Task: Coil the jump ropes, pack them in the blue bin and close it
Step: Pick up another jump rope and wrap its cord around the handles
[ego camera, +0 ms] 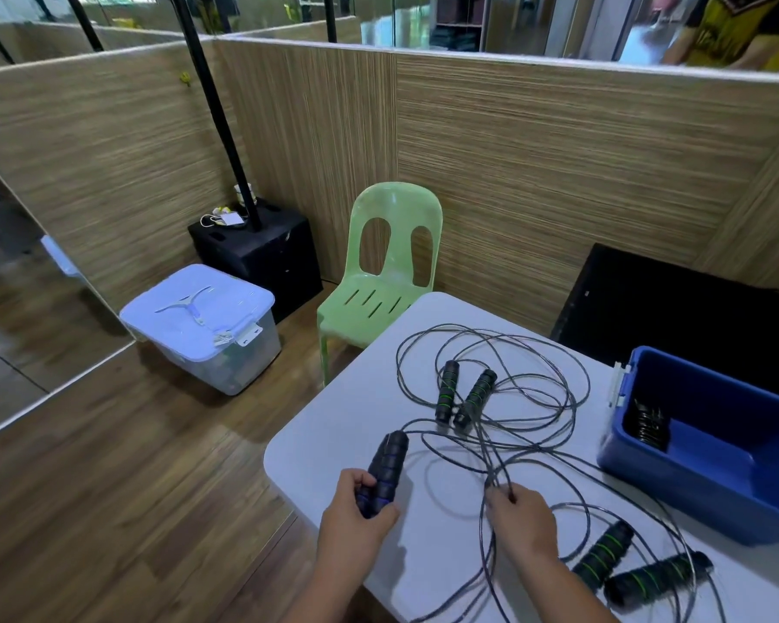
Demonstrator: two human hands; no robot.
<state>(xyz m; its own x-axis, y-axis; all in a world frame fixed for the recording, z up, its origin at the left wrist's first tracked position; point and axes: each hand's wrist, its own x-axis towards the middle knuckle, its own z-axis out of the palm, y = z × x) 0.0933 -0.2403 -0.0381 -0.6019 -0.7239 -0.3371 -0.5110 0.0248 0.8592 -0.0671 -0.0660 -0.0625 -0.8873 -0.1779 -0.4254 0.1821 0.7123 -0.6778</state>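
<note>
Handles (387, 465) with purple bands are being clenched in the left hand (356, 519) at lower centre, likely anchoring the coil; the right hand (527, 519) is pinching cord strands (498, 481), blue bin (675, 492) standing open at right.

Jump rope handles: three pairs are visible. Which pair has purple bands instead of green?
The handle pair gripped in the left hand. The mid-table pair and the near-right pair lie loose on the table with green bands.
</note>
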